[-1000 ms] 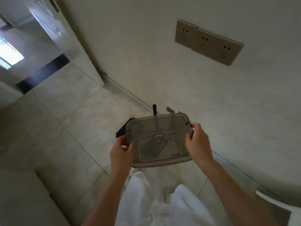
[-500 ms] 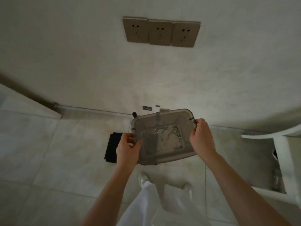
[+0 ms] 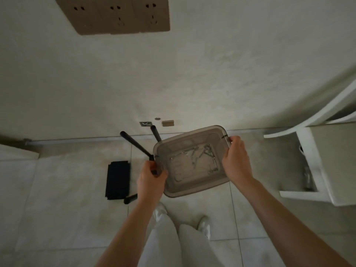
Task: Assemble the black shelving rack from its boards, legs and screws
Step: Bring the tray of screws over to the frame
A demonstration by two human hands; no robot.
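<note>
Two hands: left hand (image 3: 152,178) and right hand (image 3: 236,160) hold a translucent grey plastic bin (image 3: 192,160) above the tiled floor (image 3: 57,209).
Fingers: both sets curled round opposite bin rims.
Bin contents: small metal screws (image 3: 209,151).
Floor: stacked black boards (image 3: 117,180); black cylindrical legs (image 3: 134,144) beside them.

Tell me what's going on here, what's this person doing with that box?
A person stands facing a wall, holding a translucent grey plastic bin by its two ends, left hand and right hand. Small metal screws and fittings lie loose in its bottom. On the tiled floor below lie a black rectangular board and black cylindrical legs. Nothing of the rack looks joined yet.
</note>
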